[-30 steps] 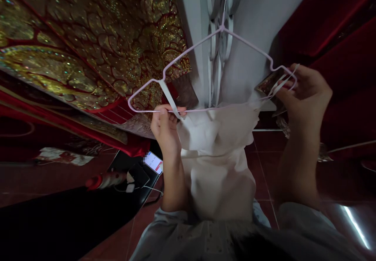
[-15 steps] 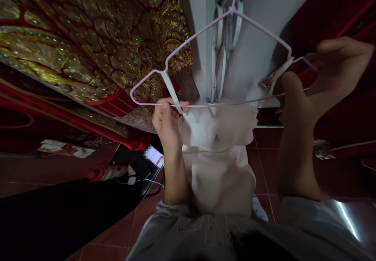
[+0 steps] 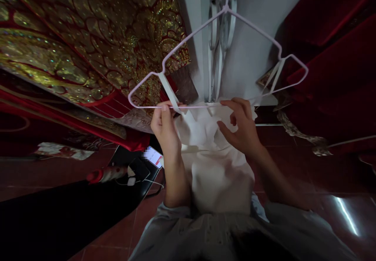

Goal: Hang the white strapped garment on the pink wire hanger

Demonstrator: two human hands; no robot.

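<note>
A pale wire hanger (image 3: 252, 28) hangs in front of a grey-white pillar (image 3: 252, 57). A white strappy garment (image 3: 220, 171) hangs from it, one strap looped in each shoulder notch. My left hand (image 3: 164, 125) is closed on the hanger's bottom bar and the left strap where they meet. My right hand (image 3: 239, 125) rests at the garment's top edge just under the bar, fingers loosely curled and apart, gripping nothing that I can see.
A red and gold embroidered dress (image 3: 88, 45) fills the upper left. Dark red fabric (image 3: 337, 57) hangs at the right. On a black surface (image 3: 58, 222) at lower left lie a phone (image 3: 154, 157), a charger and a red-tipped tool (image 3: 105, 174). The floor has red tiles (image 3: 308, 174).
My right hand has let go of the right strap at the hanger's end and come down to the middle of the garment's top. The left hand has stayed put.
</note>
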